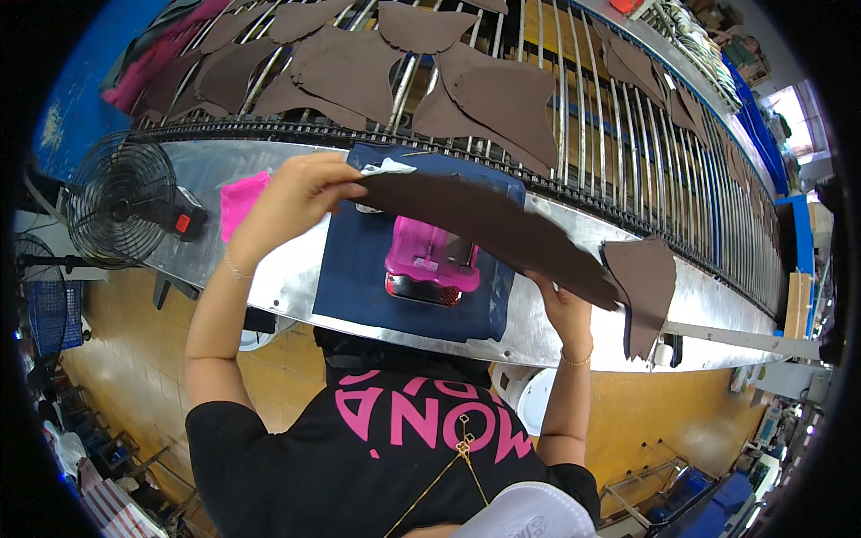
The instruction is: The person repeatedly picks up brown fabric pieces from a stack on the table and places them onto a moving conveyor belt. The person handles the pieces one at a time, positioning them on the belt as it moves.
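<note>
A dark brown cut fabric piece (484,220) is stretched between my two hands above the bench. My left hand (314,190) pinches its left end. At the right end, my right hand (565,309) grips the lower edge, with the fingers partly hidden by the cloth. Beneath the piece stands a small pink device (430,260) with a black and red base, on a dark blue cloth (350,278). A white scrap (390,167) lies at the far edge of that cloth. To the right of my right hand, another brown fabric piece (641,291) drapes on the metal bench.
Beyond the bench (287,278) runs a conveyor of metal rods (574,117) edged by a chain, carrying several brown fabric pieces (350,72). A black fan (124,202) stands at the left, near a pink cloth (242,204). A metal strip (744,339) lies at the right end.
</note>
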The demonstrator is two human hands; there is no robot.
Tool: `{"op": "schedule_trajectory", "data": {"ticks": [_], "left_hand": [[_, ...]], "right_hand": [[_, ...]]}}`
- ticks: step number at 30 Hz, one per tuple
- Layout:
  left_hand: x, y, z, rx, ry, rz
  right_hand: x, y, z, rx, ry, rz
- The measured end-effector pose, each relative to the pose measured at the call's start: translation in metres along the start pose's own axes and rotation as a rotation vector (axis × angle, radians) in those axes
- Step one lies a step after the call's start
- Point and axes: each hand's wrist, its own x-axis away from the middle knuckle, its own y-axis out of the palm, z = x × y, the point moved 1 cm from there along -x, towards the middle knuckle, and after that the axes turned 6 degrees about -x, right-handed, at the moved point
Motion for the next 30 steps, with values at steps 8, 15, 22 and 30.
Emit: {"op": "schedule_trajectory", "data": {"ticks": [8, 15, 22, 30], "left_hand": [[-0.05, 0.071, 0.059, -0.33, 0.514, -0.172], [-0.097, 0.081, 0.09, -0.061, 0.508, 0.025], [-0.08, 0.027, 0.056, 0.065, 0.118, 0.048], [-0.04, 0.004, 0.003, 0.104, -0.122, 0.184]], "right_hand": [[0.102, -0.084, 0.04, -0.189, 0.457, 0.225], [0.101, -0.111, 0.065, -0.727, 0.65, 0.623], [-0.033, -0.054, 0.151, -1.151, 0.646, 0.709], [-0.141, 0.003, 0.283, -1.427, 0.635, 0.789]]}}
